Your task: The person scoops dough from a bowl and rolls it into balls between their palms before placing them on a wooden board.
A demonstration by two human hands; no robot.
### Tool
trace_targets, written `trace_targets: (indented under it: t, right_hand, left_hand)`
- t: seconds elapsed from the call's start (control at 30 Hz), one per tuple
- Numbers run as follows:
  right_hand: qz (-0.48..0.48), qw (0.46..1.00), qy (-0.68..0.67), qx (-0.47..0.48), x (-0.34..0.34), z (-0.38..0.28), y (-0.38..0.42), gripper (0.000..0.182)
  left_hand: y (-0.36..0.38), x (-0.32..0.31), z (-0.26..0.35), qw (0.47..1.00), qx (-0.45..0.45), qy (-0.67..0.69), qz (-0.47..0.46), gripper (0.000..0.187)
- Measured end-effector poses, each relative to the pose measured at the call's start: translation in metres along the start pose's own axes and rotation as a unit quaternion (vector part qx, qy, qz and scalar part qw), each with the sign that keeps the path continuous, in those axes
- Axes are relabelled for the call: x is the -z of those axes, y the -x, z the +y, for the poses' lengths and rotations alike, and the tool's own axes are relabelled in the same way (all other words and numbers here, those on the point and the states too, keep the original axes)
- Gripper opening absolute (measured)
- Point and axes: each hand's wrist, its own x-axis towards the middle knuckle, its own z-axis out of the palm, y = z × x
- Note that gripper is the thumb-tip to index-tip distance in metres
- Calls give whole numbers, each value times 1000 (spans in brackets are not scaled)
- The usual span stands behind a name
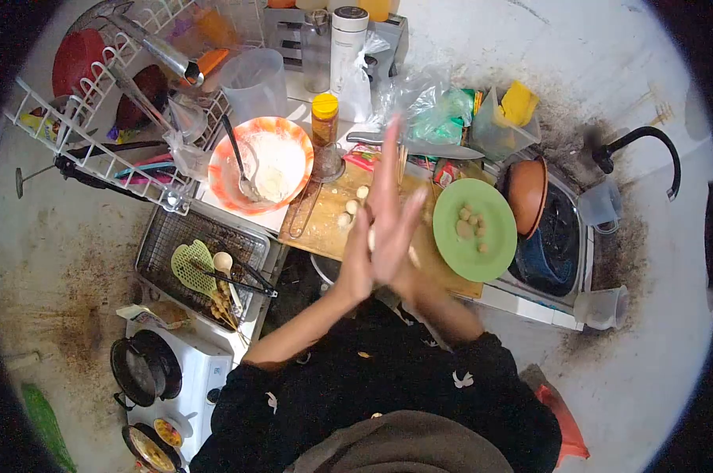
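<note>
My left hand (358, 264) and my right hand (394, 225) are pressed palm to palm over the wooden board, fingers stretched out. The right one is blurred by motion. Between the palms a bit of a pale dough ball (371, 240) shows; most of it is hidden. Just left of my hands, several whitish dough balls (351, 206) lie on the wooden cutting board (317, 225). To the right, a green plate (474, 264) holds several small brownish balls (466, 229). At the left, an orange and white bowl (222, 193) contains white flour and a spoon (246, 185).
A large knife (427, 148) lies behind the board, near a yellow-lidded jar (325, 118). The sink (565, 296) with a brown bowl (526, 197) is at the right. A wire basket (155, 260) with utensils and a stove (202, 378) with pans stand at the left.
</note>
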Motion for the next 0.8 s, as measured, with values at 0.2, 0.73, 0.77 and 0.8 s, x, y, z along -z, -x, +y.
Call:
trace_targets:
  t: [0.2,0.73,0.77,0.8]
  right_hand:
    - [-45,982,178,47,8,34,28,78]
    - [-83,979,171,75,-5,5,33,90]
    - [-100,970,195,107,-4,15,39,84]
    - [-116,959,219,141,-3,21,42,79]
  left_hand:
    - [-15,8,21,984,3,175,-23,59]
    - [-20,4,-40,939,66,333,-55,68]
    - [-20,-5,-39,931,-80,352,-51,66]
    - [-20,-14,-37,903,-225,364,-46,64]
